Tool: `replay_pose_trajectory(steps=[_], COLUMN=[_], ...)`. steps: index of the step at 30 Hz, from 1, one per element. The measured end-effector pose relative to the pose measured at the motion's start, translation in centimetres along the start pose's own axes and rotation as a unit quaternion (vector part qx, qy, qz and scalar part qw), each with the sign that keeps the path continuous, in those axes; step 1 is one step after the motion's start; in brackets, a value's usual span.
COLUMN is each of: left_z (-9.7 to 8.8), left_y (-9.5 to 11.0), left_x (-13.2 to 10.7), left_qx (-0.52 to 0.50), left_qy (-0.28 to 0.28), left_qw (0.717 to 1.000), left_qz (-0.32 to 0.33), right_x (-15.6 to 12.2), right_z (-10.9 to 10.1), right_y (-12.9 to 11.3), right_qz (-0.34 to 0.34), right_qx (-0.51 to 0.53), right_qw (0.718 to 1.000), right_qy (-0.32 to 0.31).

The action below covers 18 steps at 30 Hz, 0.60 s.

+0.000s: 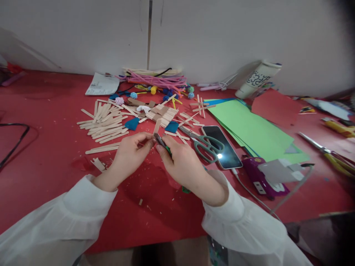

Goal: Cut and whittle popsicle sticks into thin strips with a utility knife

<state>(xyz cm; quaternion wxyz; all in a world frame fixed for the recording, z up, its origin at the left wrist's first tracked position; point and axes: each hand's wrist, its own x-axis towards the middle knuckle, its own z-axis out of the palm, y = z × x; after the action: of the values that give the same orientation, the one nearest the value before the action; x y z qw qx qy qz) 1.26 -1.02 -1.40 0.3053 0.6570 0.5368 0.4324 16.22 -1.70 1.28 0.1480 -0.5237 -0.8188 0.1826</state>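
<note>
My left hand (130,153) pinches the lower end of a short wooden craft stick (156,126) that stands up between both hands. My right hand (181,162) is closed round a small cutter with green handles (162,142), whose dark jaws meet the stick near my left fingertips. Both hands hover just above the red table (50,122), in front of a pile of craft sticks (104,123). White sleeves cover both forearms.
Green-handled scissors (206,146) and a lit phone (222,146) lie right of my hands. Green paper sheets (249,129), a purple glue gun (263,177) with its cable, yellow-handled scissors (330,155), pipe cleaners (158,79) and pompoms lie further back and right. Wood chips litter the table.
</note>
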Motion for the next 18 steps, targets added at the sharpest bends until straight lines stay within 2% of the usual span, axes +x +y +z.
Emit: replay_pose_trajectory(steps=[4, 10, 14, 18], left_z=[-0.32, 0.05, 0.13, -0.17], left_y=[0.21, 0.75, 0.91, 0.90], left_x=[0.14, 0.14, 0.13, 0.21], left_qx=[-0.006, -0.044, -0.061, -0.040], left_qy=[-0.011, -0.004, -0.001, -0.019], left_qw=[0.999, 0.992, 0.991, 0.994], left_qz=[-0.045, -0.115, -0.121, -0.104], right_x=[-0.08, -0.33, -0.60, -0.56], right_z=[0.10, 0.43, 0.42, 0.42], right_y=[-0.10, -0.48, -0.67, -0.58], right_qz=[0.003, 0.008, 0.001, -0.001], right_qx=[-0.076, -0.194, -0.232, -0.224], right_qw=[0.997, 0.981, 0.972, 0.974], right_qy=[-0.011, 0.008, 0.023, 0.024])
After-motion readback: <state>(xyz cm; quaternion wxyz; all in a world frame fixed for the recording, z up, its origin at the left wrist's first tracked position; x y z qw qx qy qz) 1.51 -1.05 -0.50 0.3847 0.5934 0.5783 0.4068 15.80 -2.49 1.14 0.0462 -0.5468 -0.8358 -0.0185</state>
